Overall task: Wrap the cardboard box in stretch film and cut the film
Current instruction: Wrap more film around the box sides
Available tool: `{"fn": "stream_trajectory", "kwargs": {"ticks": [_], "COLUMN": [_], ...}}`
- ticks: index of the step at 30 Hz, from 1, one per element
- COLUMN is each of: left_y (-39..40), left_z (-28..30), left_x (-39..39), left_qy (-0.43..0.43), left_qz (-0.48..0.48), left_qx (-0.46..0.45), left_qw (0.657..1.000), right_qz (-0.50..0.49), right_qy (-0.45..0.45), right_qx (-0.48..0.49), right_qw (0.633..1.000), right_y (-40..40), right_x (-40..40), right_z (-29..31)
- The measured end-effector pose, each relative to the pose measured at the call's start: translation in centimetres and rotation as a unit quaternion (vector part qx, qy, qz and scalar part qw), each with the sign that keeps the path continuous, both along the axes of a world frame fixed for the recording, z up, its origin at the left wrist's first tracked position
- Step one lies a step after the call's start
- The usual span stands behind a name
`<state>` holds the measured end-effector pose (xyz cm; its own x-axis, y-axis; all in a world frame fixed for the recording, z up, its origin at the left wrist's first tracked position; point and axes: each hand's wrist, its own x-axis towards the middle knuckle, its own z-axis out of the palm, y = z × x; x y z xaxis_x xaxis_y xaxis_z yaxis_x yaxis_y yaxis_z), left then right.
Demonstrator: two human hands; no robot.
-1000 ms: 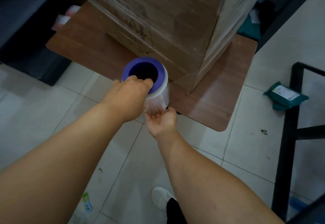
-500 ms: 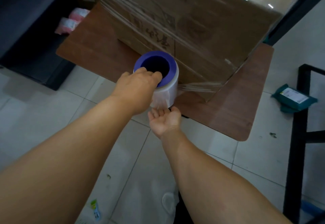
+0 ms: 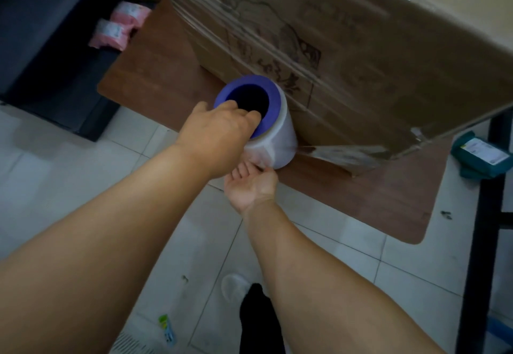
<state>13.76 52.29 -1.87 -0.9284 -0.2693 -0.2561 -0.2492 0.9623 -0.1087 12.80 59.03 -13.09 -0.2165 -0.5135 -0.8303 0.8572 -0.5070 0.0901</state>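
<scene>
At the upper left of the frame, pink packets (image 3: 116,30) lie on a dark shelf, well apart from the work. Toward the centre, the left hand (image 3: 219,137) holds the stretch film roll (image 3: 266,123) by the top, fingertips hooked over the rim into its purple core (image 3: 247,101). Just below, the right hand (image 3: 251,182) cups the roll's lower end palm up, fingers curled under it — how tightly, I cannot tell. The roll stands just beside the lower edge of the cardboard box (image 3: 374,70), which fills the upper right and rests on a brown board (image 3: 155,81); bands of film already cross its face. A taut strip of film (image 3: 313,149) runs from the roll to the box's lower right corner. At the far right lies a teal parcel (image 3: 483,156).

The risk, as I judge it: the strip narrows toward a rope near that corner — pulling harder could snap it or slide it under the box.
</scene>
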Motion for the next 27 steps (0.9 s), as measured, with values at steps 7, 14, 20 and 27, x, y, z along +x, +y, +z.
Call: {"fn": "stream_trajectory", "kwargs": {"ticks": [7,14,20,27], "left_y": [-0.8,-0.7,-0.9,-4.6], "left_z": [0.8,1.4,0.9,0.9], "left_x": [-1.9,-3.1,-3.7,-3.5], "left_qy": [-0.076,-0.133,-0.140,-0.178], "left_qz": [-0.080,-0.061,-0.020,-0.084], "left_qx": [-0.011,-0.018,-0.032,-0.014], "left_qw": [0.994,0.989,0.989,0.980], "right_qz": [0.036,0.146,0.090,0.150], "right_qy": [0.105,0.208,0.188,0.227], "right_qx": [0.255,0.302,0.234,0.305], "right_qw": [0.961,0.919,0.950,0.913], "right_y": [-0.3,-1.3,-2.3,-2.9], "right_x": [-0.2,-0.1,-0.8,-0.7], "right_z": [0.8,1.8,1.6,1.1]}}
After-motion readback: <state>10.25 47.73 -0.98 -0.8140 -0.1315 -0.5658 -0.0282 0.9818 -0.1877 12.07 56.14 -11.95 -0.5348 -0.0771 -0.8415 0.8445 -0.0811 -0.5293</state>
